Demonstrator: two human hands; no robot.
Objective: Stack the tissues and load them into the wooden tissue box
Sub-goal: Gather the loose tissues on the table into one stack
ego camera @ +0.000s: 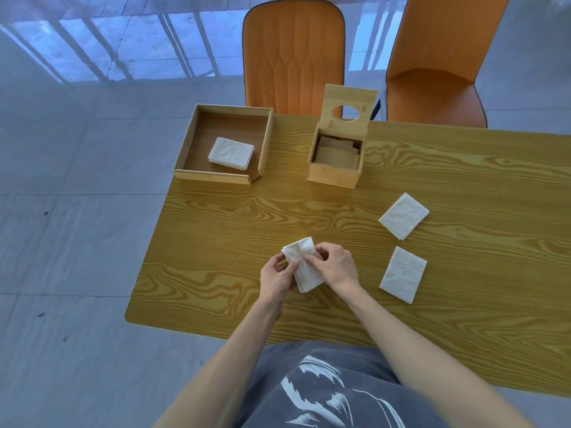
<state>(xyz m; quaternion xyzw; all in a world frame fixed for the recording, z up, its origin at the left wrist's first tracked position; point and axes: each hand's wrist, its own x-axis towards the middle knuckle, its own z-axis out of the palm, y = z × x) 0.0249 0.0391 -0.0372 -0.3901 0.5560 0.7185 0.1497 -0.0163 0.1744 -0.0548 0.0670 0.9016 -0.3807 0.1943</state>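
A folded white tissue (304, 274) is held just above the wooden table (216, 230) near its front edge, with its top corner bent. My left hand (276, 278) pinches its left side and my right hand (335, 268) grips its right side. Two more folded tissues lie flat to the right, one nearer (403, 274) and one farther back (403, 215). The wooden tissue box (335, 173) stands at the back with its lid (347, 103) raised, and folded tissues show inside it. A low wooden tray (216, 177) at the back left holds another tissue stack (231, 153).
Two orange chairs (293, 54) (438, 66) stand behind the table's far edge. Grey tiled floor (68, 211) lies to the left of the table, whose left corner is rounded. The tray overhangs the table's left edge.
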